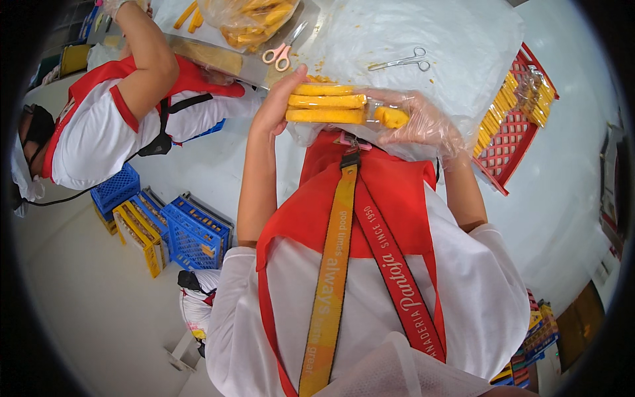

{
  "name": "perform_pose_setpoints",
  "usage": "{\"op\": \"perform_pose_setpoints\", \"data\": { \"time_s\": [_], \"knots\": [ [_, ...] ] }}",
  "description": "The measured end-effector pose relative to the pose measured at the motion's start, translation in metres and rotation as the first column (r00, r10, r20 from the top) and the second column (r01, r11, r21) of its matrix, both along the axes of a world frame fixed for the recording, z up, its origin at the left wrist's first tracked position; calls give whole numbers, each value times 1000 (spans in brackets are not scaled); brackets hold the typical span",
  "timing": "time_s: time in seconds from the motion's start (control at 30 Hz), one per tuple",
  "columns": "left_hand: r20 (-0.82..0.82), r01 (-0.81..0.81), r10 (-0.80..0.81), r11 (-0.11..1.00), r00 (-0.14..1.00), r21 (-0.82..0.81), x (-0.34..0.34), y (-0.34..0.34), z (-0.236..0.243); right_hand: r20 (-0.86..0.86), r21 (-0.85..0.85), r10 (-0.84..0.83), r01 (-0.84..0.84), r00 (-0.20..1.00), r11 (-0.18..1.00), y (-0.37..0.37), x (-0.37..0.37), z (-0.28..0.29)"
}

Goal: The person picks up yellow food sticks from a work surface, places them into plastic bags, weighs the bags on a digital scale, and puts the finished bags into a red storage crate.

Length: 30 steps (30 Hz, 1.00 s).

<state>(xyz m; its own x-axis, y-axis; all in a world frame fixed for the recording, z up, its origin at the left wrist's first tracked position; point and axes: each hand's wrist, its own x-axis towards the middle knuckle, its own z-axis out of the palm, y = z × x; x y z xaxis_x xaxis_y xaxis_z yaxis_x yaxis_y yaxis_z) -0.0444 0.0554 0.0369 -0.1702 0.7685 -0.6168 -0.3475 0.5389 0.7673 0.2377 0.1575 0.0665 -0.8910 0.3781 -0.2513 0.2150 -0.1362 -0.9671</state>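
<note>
White tabletop at upper centre: yellow sticks (325, 101) lie left-to-right between my hands; left hand (276, 106) flat against their end, gloved right hand (420, 122) pinching one stick.

Three long bars (325, 101) lie stacked side by side inside a clear bag (370, 109) at the near edge of the counter (569, 172), between the hands: the left hand (278, 106) against their left ends, the right hand (423, 122) at their right end, holding a fourth bar (391, 117). Behind them metal scissors (401, 62) rest on a plastic sheet (463, 40); left of those lie plastic-handled scissors (283, 51), with a filled bag (251, 20) farther back. A crate (509, 132) to the right holds packed bars. A co-worker (112, 112) stands to the left; crates (165, 228) sit on the floor (86, 298) below.
</note>
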Motion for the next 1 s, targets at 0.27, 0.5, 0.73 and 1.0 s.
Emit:
{"op": "perform_pose_setpoints", "data": {
  "time_s": [0.27,0.5,0.73,1.0],
  "knots": [
    [84,-376,370,868,925,325,44,15,8,-115,97,-181,192,977,977,-10,-16,-7],
    [129,-417,398,845,908,335,38,19,10,46,-171,-164,169,985,971,-26,-26,23],
    [125,-474,461,808,879,350,34,22,9,71,31,-93,91,993,995,-17,-18,42],
    [217,-485,434,795,875,365,14,16,5,181,502,-258,136,949,854,-2,27,47]
  ]
}}
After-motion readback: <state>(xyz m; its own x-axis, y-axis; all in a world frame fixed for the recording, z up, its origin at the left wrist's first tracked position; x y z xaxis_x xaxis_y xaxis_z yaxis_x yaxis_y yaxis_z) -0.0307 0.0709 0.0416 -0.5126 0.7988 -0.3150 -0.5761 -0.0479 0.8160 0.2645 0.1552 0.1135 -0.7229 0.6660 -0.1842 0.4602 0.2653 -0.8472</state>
